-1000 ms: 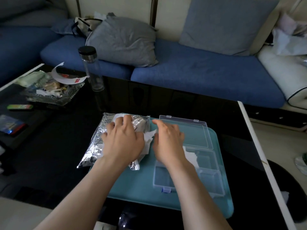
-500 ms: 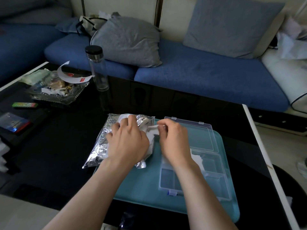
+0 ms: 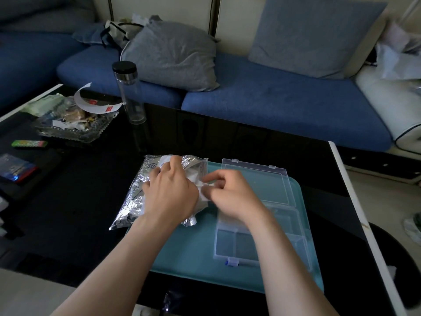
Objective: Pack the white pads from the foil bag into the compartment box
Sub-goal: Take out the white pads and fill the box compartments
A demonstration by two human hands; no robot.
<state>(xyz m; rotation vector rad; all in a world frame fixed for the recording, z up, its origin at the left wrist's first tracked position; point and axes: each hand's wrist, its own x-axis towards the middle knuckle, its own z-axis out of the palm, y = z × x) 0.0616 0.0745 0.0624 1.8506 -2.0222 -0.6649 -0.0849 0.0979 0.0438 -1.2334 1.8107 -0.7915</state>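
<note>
Apparently mid-extraction. Left hand (image 3: 169, 195) grips the foil bag (image 3: 134, 197) near its mouth, pinning it partly on the black worktop (image 3: 75, 201), partly on the teal mat (image 3: 186, 252). Right hand (image 3: 230, 197), fingers curled, pinches a white pad (image 3: 202, 192) at the opening. Compartment box (image 3: 238, 246) lies open just beside. Next, likely: draw the pad clear and set it in a compartment.

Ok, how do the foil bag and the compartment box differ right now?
The foil bag is crinkled opaque silver; the compartment box is rigid and clear. The bag lies partly off the teal mat; the box's base sits on it. The left hand grips the bag; no hand holds the box. Both are open.
</note>
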